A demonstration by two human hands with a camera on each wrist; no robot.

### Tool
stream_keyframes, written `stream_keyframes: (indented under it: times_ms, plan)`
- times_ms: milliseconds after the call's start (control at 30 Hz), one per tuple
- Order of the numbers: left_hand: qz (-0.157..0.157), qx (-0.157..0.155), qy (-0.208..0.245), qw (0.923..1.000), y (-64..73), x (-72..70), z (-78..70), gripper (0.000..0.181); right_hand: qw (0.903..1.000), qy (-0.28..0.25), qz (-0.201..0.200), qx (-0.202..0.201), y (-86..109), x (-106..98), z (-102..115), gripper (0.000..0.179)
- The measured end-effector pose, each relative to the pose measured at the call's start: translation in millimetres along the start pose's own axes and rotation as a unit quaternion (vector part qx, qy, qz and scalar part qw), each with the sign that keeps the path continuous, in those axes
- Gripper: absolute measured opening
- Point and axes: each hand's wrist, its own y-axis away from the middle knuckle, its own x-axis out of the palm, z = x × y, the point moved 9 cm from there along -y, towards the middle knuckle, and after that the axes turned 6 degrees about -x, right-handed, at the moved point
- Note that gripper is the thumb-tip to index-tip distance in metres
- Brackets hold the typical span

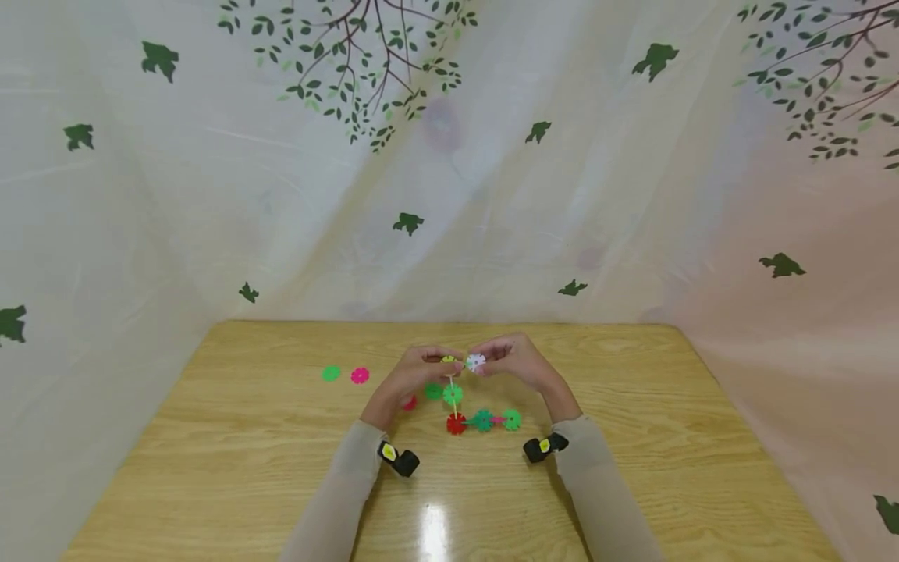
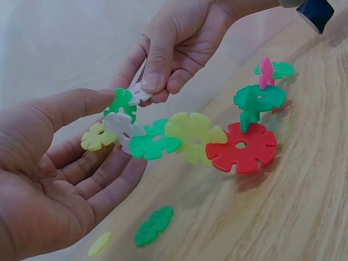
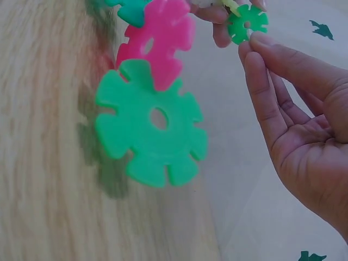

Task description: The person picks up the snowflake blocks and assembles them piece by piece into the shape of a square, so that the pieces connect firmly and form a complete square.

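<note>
A chain of notched plastic discs hangs from my left hand (image 1: 414,373), whose thumb and fingers grip its upper end near a yellow disc (image 2: 98,137) and a green disc (image 2: 119,105). Between the thumb and fingers of my right hand (image 1: 518,361) is a white disc (image 2: 140,93), its edge at that green disc; whether they are slotted together I cannot tell. Down the chain come another white disc (image 2: 124,130), a green one, a pale yellow one and a red disc (image 2: 242,148). From the red, a teal disc (image 1: 483,420), a pink one and a green end disc (image 3: 152,125) run rightward.
Loose discs lie on the wooden table (image 1: 211,468): a green disc (image 1: 331,373) and a pink disc (image 1: 360,375) at the left, others near the left hand, including a darker green disc (image 2: 154,225). A printed curtain (image 1: 449,257) hangs behind the table.
</note>
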Motion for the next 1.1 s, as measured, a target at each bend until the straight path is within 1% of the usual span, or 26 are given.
stream_keyframes:
  times_ms: [167,333,467,567,700,867,933,1100]
  plan:
    - [0.016,0.004,0.002,0.9999,3.6,-6.0,-3.6,0.032,0.9998,0.018,0.01,0.005,-3.4,7,5,0.034]
    - [0.021,0.001,-0.006,0.9998,11.9,-16.7,-6.4,0.033,0.9984,0.049,0.028,0.01,-6.1,13,13,0.041]
    - [0.017,0.002,-0.022,0.9996,19.2,-27.6,-7.6,0.033,0.9959,0.068,0.06,0.01,-8.2,18,13,0.047]
    - [0.019,0.004,-0.03,0.9994,23.8,-35.8,-9.3,0.034,0.9927,0.085,0.085,0.009,-11.0,24,8,0.047]
    - [0.033,0.01,-0.041,0.9986,26.8,-42.0,-11.2,0.034,0.9873,0.108,0.115,0.016,-14.4,36,-3,0.041]
    - [0.057,0.014,-0.051,0.997,28.7,-41.6,-13.1,0.034,0.9784,0.136,0.156,0.009,-17.3,55,-8,0.029]
    - [0.062,0.015,-0.049,0.9967,29.5,-41.2,-13.1,0.035,0.9762,0.146,0.16,0.009,-18.9,61,-8,0.024]
    - [0.061,0.009,-0.039,0.9974,32.7,-41.6,-12.2,0.036,0.9717,0.17,0.164,0.004,-21.7,72,-5,0.02]
